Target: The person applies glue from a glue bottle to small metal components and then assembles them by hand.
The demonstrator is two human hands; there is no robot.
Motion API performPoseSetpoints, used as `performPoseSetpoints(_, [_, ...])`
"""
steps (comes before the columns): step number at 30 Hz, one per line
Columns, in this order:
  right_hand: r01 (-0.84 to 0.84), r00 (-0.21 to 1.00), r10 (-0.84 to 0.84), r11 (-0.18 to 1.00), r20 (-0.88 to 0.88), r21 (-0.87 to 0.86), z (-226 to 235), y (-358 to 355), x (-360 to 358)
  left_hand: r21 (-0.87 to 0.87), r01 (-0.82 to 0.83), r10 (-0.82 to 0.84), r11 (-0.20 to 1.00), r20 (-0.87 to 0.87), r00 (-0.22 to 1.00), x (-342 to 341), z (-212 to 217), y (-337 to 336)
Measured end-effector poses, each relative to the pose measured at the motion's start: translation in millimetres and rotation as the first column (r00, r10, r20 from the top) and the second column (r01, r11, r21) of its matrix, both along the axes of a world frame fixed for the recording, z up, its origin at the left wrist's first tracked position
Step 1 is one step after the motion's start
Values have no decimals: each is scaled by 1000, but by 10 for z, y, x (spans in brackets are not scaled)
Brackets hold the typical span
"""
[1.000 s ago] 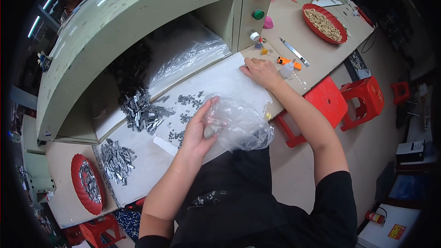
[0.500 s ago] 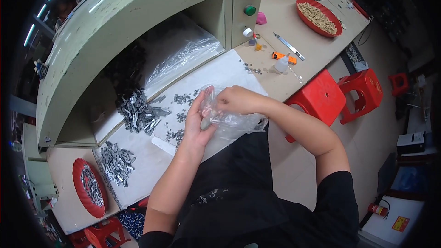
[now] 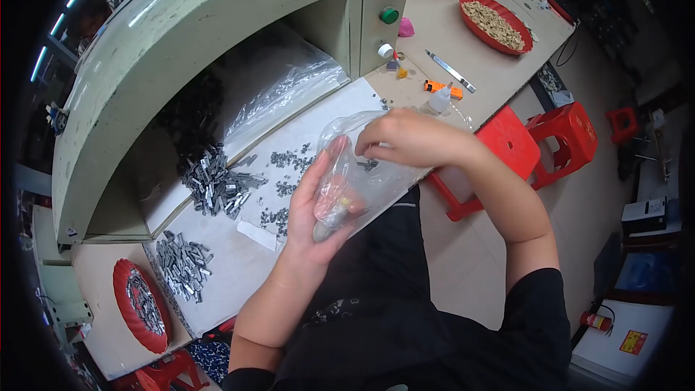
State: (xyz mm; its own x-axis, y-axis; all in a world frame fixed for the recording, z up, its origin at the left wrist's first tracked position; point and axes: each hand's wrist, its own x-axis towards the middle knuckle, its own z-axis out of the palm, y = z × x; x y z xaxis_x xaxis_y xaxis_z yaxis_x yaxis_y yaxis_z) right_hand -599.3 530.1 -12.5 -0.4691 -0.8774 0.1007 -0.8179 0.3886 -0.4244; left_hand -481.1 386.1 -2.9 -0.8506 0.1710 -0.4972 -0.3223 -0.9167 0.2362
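The left hand (image 3: 308,213) is grasping a clear, thin plastic bag (image 3: 376,192), its fingers curling round the film and showing through it, while a small grey rounded lump (image 3: 323,231) is resting against its palm. The bag is hanging in front of the person's dark clothing, partly over the near edge of the white-covered worktop (image 3: 232,268). The right hand (image 3: 409,134) is reaching across the bag's upper part with its fingers bending inward; whether they are pinching the film or anything small, I cannot tell. Just below those fingers, a few tiny dark grey pieces (image 3: 368,164) are showing at the bag. Left of the bag, clusters of small dark bits (image 3: 291,160) are lying on the white covering, near a flat white paper strip (image 3: 257,234). Farther left, a heap of slender grey metal strips (image 3: 217,185) is spilling from under a curved pale-green housing (image 3: 181,29), and a second heap of silvery strips (image 3: 181,264) is lying nearer the person. A red scalloped bowl (image 3: 148,340) is holding more metallic pieces. Beyond the right hand, a small translucent bottle (image 3: 437,103) is standing beside an orange plastic object (image 3: 443,90).
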Motion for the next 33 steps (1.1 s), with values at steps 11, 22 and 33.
performPoseSetpoints(11, [150, 923, -212, 967, -321, -206, -1123, 316, -760, 27, 134, -133, 991, -42, 990, 220, -625, -301])
performPoseSetpoints(22, [98, 895, -133, 990, -426, -104, -1092, 511, -489, -164, 192, -205, 968, -63, 977, -178, -279, -75])
performPoseSetpoints(33, [142, 814, -191, 981, -549, -131, -1078, 656, -355, -212, -36, -2, 977, -177, 984, -946, -343, -43])
